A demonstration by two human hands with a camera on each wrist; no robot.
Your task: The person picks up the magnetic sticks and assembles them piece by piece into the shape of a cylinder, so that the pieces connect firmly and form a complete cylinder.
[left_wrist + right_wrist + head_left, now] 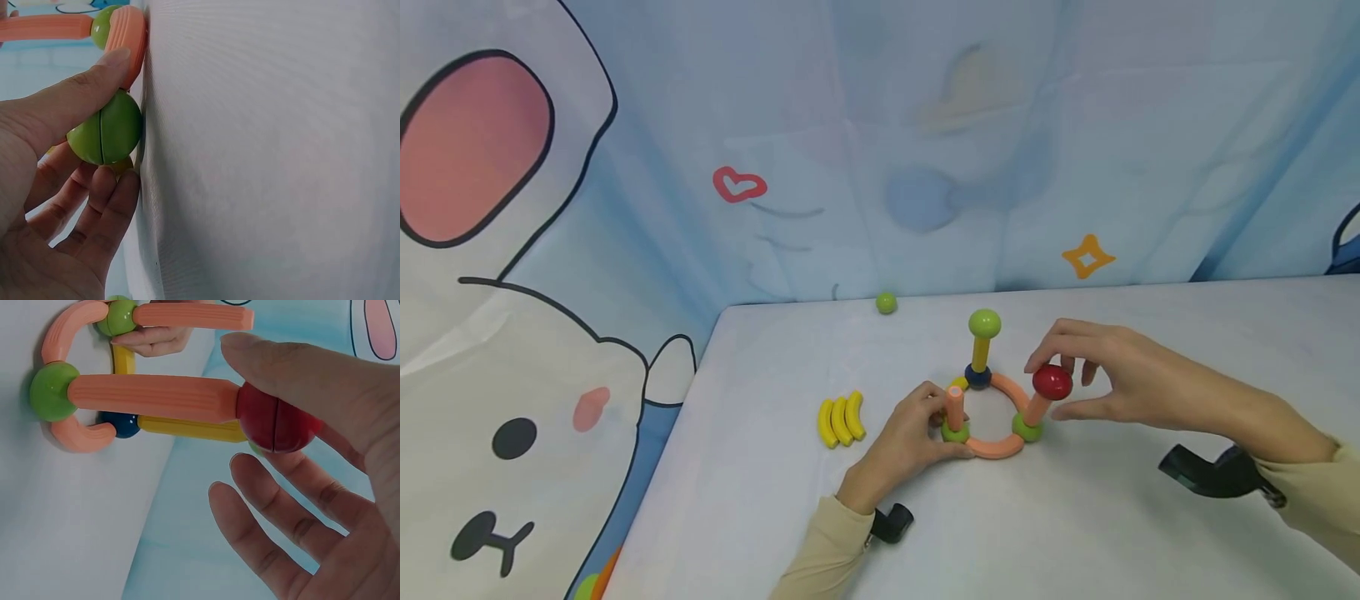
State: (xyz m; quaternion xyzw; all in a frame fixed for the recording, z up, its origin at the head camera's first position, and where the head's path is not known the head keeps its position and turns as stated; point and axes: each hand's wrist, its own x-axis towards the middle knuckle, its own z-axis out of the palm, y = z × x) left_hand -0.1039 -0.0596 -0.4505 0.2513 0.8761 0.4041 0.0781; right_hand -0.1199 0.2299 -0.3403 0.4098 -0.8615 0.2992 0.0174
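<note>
A building-toy ring (pixel 995 448) of curved orange and yellow sticks joined by balls lies on the white table, with three upright sticks. My left hand (pixel 913 429) holds its near-left corner, the thumb on a curved orange stick (pixel 134 53) and fingers round the far side of a green ball (pixel 106 128). Around a red ball (pixel 272 419) on top of the right orange stick (pixel 156 398), my right hand (pixel 1097 367) is spread loosely, thumb and fingers on opposite sides. A green ball (pixel 984 323) tops the yellow upright stick (pixel 980 354). The left orange upright (pixel 955 407) has a bare top.
Several curved yellow sticks (pixel 841 419) lie side by side left of my left hand. A loose green ball (pixel 886 303) sits near the table's back edge. Behind the table (pixel 1037 533) hangs a blue printed curtain (pixel 865 167).
</note>
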